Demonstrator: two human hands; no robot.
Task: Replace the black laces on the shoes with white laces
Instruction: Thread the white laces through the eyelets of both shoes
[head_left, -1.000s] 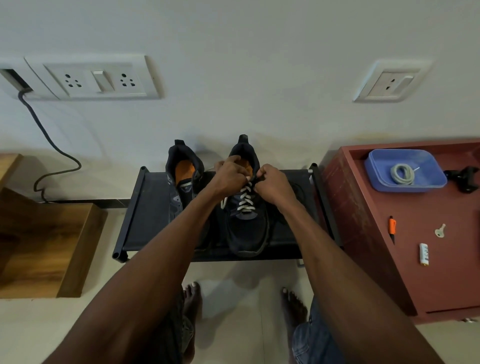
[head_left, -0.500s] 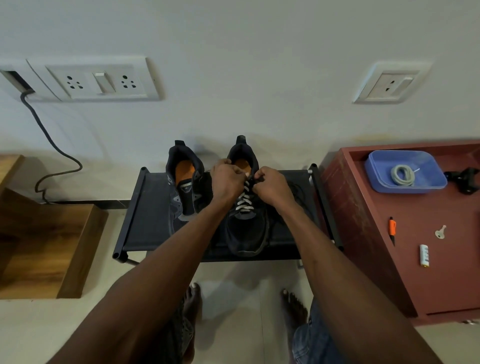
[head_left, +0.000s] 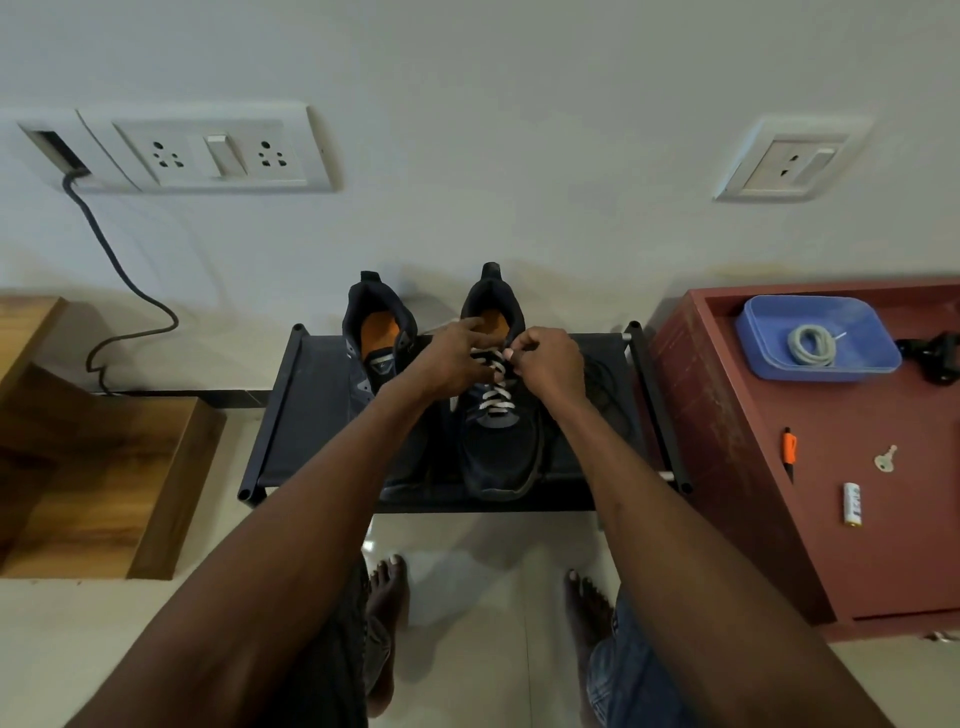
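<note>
While our left hand (head_left: 448, 358) and right hand (head_left: 549, 364) pinch the white lace (head_left: 494, 397), the right shoe (head_left: 500, 436) sits on the black rack (head_left: 311, 415).

We see two shoes side by side on the rack (head_left: 311, 415) against the wall — left shoe (head_left: 382, 338), right shoe (head_left: 498, 441); right of it a cabinet (head_left: 883, 545) carries a tray (head_left: 769, 353).
</note>
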